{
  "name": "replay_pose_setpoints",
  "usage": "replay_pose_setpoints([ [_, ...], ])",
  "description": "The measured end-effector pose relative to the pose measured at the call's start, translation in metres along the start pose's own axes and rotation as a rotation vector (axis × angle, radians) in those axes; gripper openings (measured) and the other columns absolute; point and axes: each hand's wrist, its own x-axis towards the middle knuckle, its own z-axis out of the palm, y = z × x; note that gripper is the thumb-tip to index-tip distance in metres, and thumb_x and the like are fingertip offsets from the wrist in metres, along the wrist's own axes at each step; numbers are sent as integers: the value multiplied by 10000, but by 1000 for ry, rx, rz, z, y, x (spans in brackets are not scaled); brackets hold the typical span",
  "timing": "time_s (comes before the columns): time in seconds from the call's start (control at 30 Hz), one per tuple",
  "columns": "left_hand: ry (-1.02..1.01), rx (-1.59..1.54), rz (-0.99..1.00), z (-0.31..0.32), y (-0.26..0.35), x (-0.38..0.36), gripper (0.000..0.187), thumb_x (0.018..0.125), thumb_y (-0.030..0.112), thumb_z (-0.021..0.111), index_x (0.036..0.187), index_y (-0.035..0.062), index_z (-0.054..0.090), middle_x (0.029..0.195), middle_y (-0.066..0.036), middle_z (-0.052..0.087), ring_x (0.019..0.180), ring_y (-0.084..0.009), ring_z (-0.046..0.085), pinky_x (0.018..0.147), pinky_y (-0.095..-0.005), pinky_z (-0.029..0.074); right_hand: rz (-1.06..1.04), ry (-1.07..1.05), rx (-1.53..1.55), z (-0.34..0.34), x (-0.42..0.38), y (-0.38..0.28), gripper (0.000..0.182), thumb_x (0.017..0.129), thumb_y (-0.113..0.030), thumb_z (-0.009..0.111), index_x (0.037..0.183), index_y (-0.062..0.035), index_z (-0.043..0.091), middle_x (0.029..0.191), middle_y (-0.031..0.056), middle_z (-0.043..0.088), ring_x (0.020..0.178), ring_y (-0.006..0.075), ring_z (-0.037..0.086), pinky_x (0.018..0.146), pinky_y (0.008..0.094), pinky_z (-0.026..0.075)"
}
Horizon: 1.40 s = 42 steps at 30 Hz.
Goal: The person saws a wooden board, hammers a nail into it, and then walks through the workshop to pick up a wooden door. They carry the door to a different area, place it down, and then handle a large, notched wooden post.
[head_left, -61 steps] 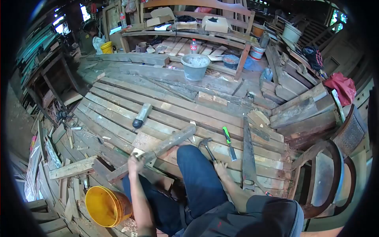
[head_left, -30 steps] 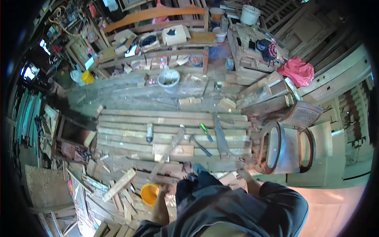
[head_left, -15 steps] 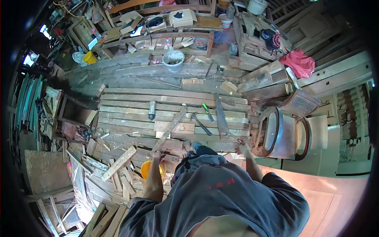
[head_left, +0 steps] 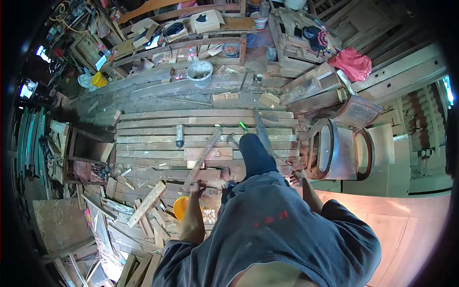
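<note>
My left hand (head_left: 196,187) hangs just right of the near end of a long wooden strip (head_left: 203,158), its fingers loosely bent and apparently empty. Past my raised leg (head_left: 257,155), my right hand (head_left: 299,177) is held low with fingers apart. It is nearest the handle end of a hand saw (head_left: 262,129), a small gap between them. The saw lies on a platform of wooden slats (head_left: 153,132). A hammer (head_left: 233,139) shows only by its head, the rest hidden behind my leg. Beside it lies a green-handled tool (head_left: 243,126), partly covered.
A mallet-like block (head_left: 180,136) and a short board (head_left: 210,153) rest on the slats. Wood offcuts (head_left: 147,203) and a yellow bucket (head_left: 180,207) are at left. Wooden chair frames (head_left: 330,148) stand at right. A grey bucket (head_left: 200,76) is beyond the platform.
My leg has risen forward over the slats, covering most of the hammer. My left hand has shifted right of the strip, and my right hand away from the saw handle. The view has shifted slightly.
</note>
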Motion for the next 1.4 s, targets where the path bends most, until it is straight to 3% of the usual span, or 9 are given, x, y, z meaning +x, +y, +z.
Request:
replay_pose_setpoints([
  [0.37,41,-142,-23,32,32,8,497,948,367,483,1377,127,411,1335,-111,534,959,-265,637,793,-358,495,-323,96,262,-50,91,-108,238,889,-183,570,994,29,595,750,151,662,564,267,664,461,371,528],
  [0.57,172,-409,2,109,56,46,448,934,310,553,1322,115,442,1135,-106,578,949,-239,606,748,-327,559,-241,248,59,-110,203,-293,263,856,-228,637,968,9,657,764,122,681,606,214,675,483,354,524],
  [0.67,131,-111,461,151,38,80,532,919,368,528,1364,90,439,1250,-132,566,947,-285,629,763,-408,537,-292,306,-138,-157,292,-404,390,818,-338,670,992,12,674,840,154,700,730,267,698,587,386,548],
  [0.7,218,-275,68,187,78,52,473,942,368,541,1323,97,471,1195,-131,566,1036,-293,610,833,-366,544,-318,340,-231,-173,341,-438,441,800,-380,680,1006,10,676,878,170,703,786,290,699,640,395,555],
  [0.77,263,-156,131,231,94,38,383,902,369,566,1186,115,538,1058,-86,636,824,-247,658,672,-364,547,-277,363,-315,-200,396,-526,626,724,-509,708,1073,8,663,1073,234,672,1028,359,645,868,406,522],
  [0.87,402,85,119,293,106,8,363,903,352,574,1106,52,558,1003,-122,653,762,-243,671,589,-364,540,-626,505,-349,-232,473,-646,680,719,-507,712,1170,-8,617,1153,245,638,1145,357,588,966,418,474],
  [0.93,401,-33,310,315,81,6,256,932,264,586,1036,31,597,872,-121,659,751,-214,657,553,-322,536,-557,570,-517,-252,531,-727,834,709,-543,714,1278,33,512,1181,268,611,1157,386,569,971,442,462],
  [1.07,412,56,-57,360,83,-28,240,941,237,571,1061,33,605,914,-131,672,721,-218,660,524,-321,530,-671,766,-641,-268,583,-857,923,734,-568,677,1362,53,409,1331,288,482,1259,419,453,1021,452,415],
  [1.4,507,59,-222,434,99,-72,244,944,239,563,1071,34,605,923,-130,673,727,-222,662,527,-324,531,-421,672,-753,-276,677,-952,944,821,-504,604,1489,0,167,1508,278,238,1405,435,226,1114,508,292],
])
